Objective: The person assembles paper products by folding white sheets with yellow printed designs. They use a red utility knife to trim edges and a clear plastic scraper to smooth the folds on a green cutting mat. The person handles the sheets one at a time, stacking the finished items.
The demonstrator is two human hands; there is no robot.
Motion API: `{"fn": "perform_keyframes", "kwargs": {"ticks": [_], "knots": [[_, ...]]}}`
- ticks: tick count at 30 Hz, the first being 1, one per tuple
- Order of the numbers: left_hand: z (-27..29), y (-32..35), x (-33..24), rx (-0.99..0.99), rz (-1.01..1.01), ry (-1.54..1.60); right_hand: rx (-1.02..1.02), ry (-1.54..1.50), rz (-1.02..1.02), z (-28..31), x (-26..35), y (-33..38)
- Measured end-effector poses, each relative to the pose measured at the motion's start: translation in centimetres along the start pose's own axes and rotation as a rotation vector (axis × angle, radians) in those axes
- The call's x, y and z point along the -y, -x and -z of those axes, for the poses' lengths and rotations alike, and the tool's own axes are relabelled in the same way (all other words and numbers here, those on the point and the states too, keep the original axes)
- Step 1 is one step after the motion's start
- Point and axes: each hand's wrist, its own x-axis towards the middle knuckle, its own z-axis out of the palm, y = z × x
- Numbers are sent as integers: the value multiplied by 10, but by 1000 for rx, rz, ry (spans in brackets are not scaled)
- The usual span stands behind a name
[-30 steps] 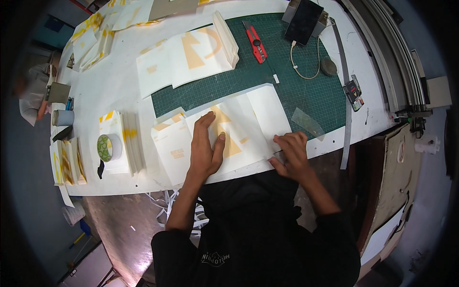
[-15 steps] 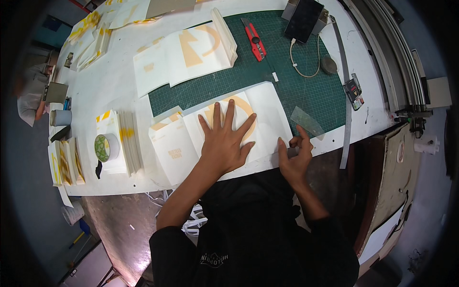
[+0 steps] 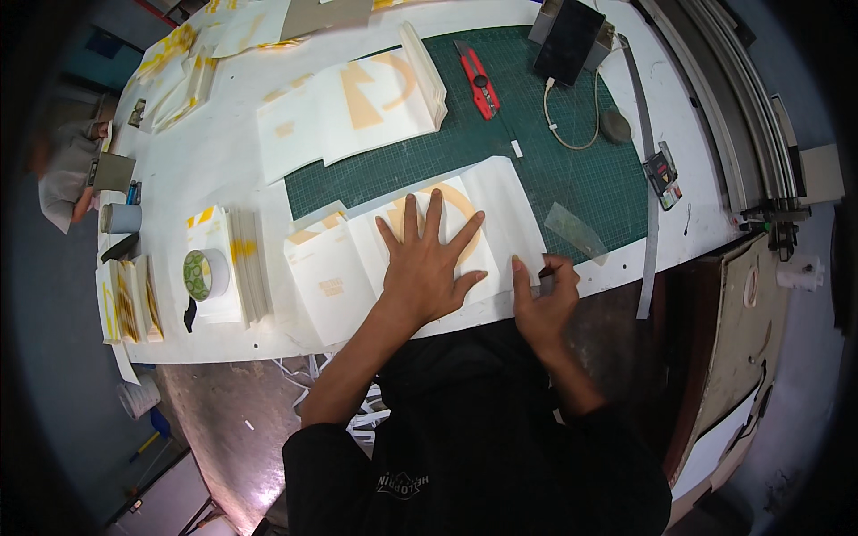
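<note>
Just past nine o'clock from the left hand (image 3: 427,268), counting twelve toward the far side of the white table (image 3: 210,161), another person (image 3: 61,192) in a pale top is showing beside the edge, partly blurred. Near that edge, also around nine, a grey-blue container (image 3: 120,219) is standing, and some yellow-marked folded bundles (image 3: 130,299) are lying close by. Nearer, at nine, a stack of folded sheets (image 3: 241,284) is resting on the table, with a green-patterned tape roll (image 3: 194,275) sitting on top. At eleven, a second printed stack (image 3: 357,98) is lying partly over the green cutting mat (image 3: 581,179). In the middle, the folded white paper (image 3: 500,223) with pale orange print is spreading from nine to three beneath the left hand, which is resting flat on it, fingers fanned out, gripping nothing. Toward half past twelve, a red cutter (image 3: 481,85) is lying on the mat. Between three and four, the right hand (image 3: 547,295) is bending its fingers at the paper's near right corner, thumb straight; whether it is pinching the edge, I cannot tell. At half past two, a clear strip (image 3: 576,232) is lying at the mat's near edge. At one, a dark-screened device (image 3: 569,43) is trailing a pale cable (image 3: 594,112). Farthest right, a metal ruler (image 3: 645,223) is running down past three, overhanging the table.
</note>
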Motion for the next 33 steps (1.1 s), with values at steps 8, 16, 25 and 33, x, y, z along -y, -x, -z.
{"fn": "perform_keyframes", "kwargs": {"ticks": [8,16,25,33], "knots": [[-29,53,-21,-414,29,336,214,-407,512,8,54,-20],[-57,90,-9,-522,267,-623,443,-713,820,-1,150,-34],[72,16,42,-1553,501,651,15,59,368,-55,14,-234],[91,-110,128,-898,-69,-120,8,468,245,-77,-70,-294]]}}
